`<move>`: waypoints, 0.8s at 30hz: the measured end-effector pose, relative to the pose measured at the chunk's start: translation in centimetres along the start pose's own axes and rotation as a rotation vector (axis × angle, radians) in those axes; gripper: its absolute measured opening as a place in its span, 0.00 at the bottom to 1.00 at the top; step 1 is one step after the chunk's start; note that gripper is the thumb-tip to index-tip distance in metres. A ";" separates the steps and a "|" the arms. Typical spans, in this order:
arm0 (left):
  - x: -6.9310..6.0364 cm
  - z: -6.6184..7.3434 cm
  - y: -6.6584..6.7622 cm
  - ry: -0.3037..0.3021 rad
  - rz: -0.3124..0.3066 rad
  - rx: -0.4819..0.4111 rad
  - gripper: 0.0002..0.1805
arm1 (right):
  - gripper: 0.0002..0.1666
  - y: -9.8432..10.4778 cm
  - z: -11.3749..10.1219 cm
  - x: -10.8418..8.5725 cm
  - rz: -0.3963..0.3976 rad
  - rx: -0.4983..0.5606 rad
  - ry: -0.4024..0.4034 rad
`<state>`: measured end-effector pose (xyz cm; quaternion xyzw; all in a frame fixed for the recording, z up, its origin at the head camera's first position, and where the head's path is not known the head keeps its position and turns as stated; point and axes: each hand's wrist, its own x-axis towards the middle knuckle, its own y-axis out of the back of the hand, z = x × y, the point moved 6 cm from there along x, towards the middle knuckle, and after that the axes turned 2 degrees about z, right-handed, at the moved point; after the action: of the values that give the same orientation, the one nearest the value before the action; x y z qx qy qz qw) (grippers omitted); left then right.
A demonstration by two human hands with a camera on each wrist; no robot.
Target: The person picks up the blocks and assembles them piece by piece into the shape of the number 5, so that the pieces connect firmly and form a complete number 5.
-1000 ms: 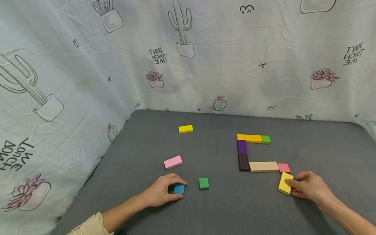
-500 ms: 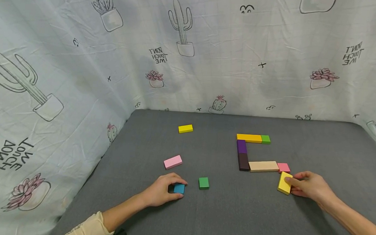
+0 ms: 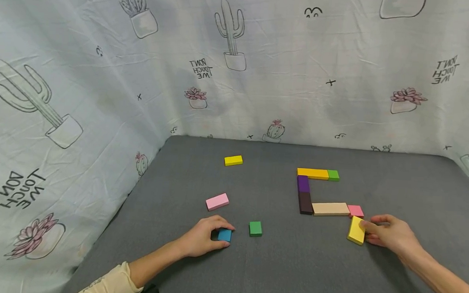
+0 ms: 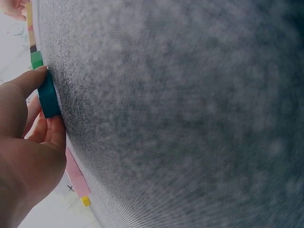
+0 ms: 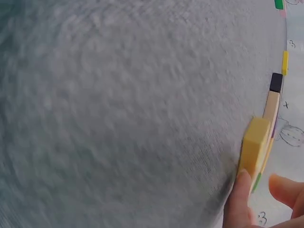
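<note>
My left hand (image 3: 201, 238) pinches a small blue block (image 3: 224, 235) on the grey tabletop between thumb and fingers. The left wrist view shows the same blue block (image 4: 48, 97) between the fingertips. To its right lies a green square block (image 3: 255, 228), and beyond the hand a pink block (image 3: 217, 202). At the right, my right hand (image 3: 393, 234) holds a yellow block (image 3: 356, 230) by its right side, just in front of a coral-pink block (image 3: 356, 211). In the right wrist view, one fingertip touches the near end of the yellow block (image 5: 255, 142).
Several blocks form an angular, C-like row: orange (image 3: 312, 173), light green (image 3: 333, 175), purple (image 3: 303, 183), dark brown (image 3: 305, 203), beige (image 3: 330, 209) and the coral-pink one. Another yellow block (image 3: 233, 160) lies farther back. A cactus-print curtain (image 3: 278, 69) rises behind the table.
The head view has shifted slightly. Both hands keep their hold on the blue and yellow blocks, and no block has visibly moved on the table.
</note>
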<state>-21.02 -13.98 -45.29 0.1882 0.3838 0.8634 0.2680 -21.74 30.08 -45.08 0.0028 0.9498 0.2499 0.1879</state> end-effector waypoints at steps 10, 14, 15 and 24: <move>-0.2 0.1 0.3 -0.002 0.017 0.005 0.19 | 0.38 1.3 -3.1 2.1 -0.043 0.150 0.220; -0.1 0.3 0.0 -0.009 0.014 0.002 0.18 | 0.37 1.1 -4.1 3.4 -0.088 0.200 0.277; -0.1 0.3 0.0 -0.013 0.012 -0.001 0.18 | 0.37 0.9 -4.5 3.6 -0.093 0.198 0.279; 0.0 0.4 0.2 -0.002 0.006 -0.016 0.18 | 0.41 -0.5 -8.1 7.4 -0.037 0.214 0.312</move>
<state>-20.87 -13.86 -44.93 0.1883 0.3760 0.8670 0.2672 -31.45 26.50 -41.46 -0.0336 0.9885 0.1413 0.0416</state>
